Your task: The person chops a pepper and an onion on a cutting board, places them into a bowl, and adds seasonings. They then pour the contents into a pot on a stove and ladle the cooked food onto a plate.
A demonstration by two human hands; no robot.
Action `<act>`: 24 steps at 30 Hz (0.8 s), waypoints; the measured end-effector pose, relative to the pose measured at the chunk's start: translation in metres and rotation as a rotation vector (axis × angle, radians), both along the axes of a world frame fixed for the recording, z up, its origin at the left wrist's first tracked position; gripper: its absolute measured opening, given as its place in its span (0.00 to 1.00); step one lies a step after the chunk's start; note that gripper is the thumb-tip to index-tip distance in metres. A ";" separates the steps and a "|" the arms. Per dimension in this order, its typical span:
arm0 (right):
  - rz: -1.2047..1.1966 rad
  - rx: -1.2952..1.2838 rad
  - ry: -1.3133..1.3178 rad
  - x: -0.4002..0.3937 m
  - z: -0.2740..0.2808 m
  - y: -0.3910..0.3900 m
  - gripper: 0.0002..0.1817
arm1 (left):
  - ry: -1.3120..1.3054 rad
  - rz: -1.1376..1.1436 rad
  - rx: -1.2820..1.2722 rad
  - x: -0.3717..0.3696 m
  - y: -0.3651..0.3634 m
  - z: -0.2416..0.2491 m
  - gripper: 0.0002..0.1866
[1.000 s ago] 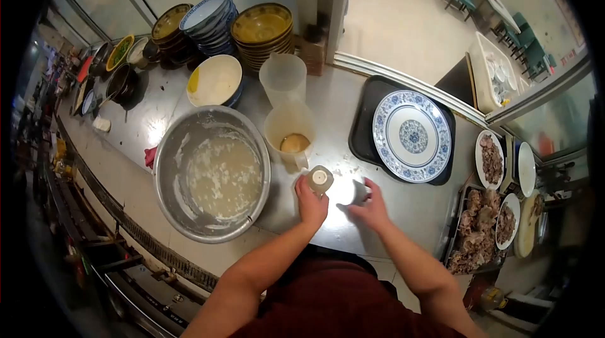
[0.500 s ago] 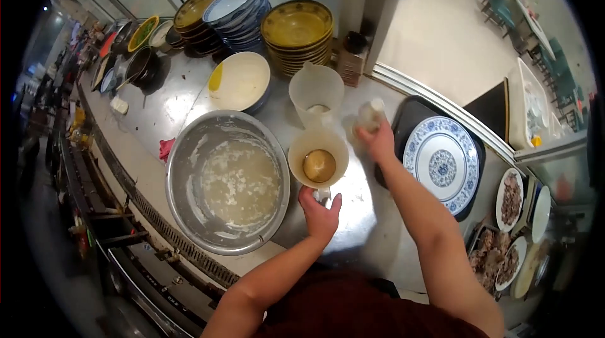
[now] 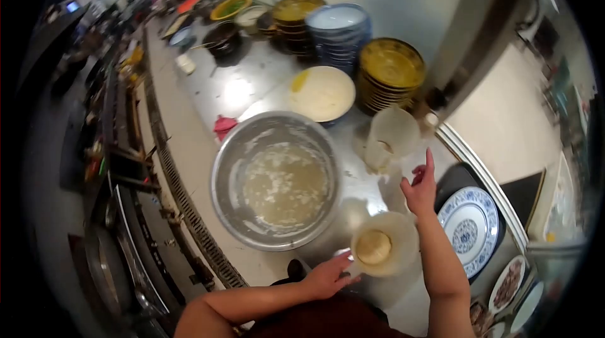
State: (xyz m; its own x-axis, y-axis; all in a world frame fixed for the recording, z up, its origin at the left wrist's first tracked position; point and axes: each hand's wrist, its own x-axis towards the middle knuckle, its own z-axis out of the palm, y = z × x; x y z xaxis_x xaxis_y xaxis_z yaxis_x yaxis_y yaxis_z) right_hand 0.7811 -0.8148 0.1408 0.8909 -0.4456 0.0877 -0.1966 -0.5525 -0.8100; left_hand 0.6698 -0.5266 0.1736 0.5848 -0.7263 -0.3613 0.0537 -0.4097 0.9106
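My left hand has its fingers around the handle of a translucent jug, which holds a little pale brown contents. The jug stands over the steel counter near my body. Above the counter, my right hand is empty, with the index finger stretched out and the other fingers loosely bent. Just beyond it are a second translucent jug and a small blurred bottle. Left of both hands sits a large metal basin with cloudy liquid and white bits.
A white bowl, stacked blue bowls and stacked yellow-brown bowls stand at the back. Blue-patterned plates lie on a black tray at the right, near a meat dish. A pink cloth lies behind the basin.
The view has shifted. My left hand has drawn its jug toward my body, away from the second jug. My right hand has let go of the small bottle, now beside the second jug.
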 end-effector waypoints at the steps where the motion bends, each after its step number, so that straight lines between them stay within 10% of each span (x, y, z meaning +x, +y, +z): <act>1: 0.101 -0.041 0.094 -0.002 0.024 0.009 0.52 | -0.014 0.033 0.003 0.002 0.010 0.012 0.26; 8: 0.257 -0.566 0.343 0.031 0.066 0.032 0.31 | -0.197 -0.116 -0.074 0.035 0.116 0.101 0.29; 13: 0.079 -0.453 0.306 0.033 0.088 0.077 0.18 | 0.149 0.455 -0.237 0.063 0.266 0.152 0.22; 24: -0.174 -0.925 0.156 0.034 0.268 0.325 0.14 | -0.218 1.035 -0.205 0.150 0.664 0.070 0.07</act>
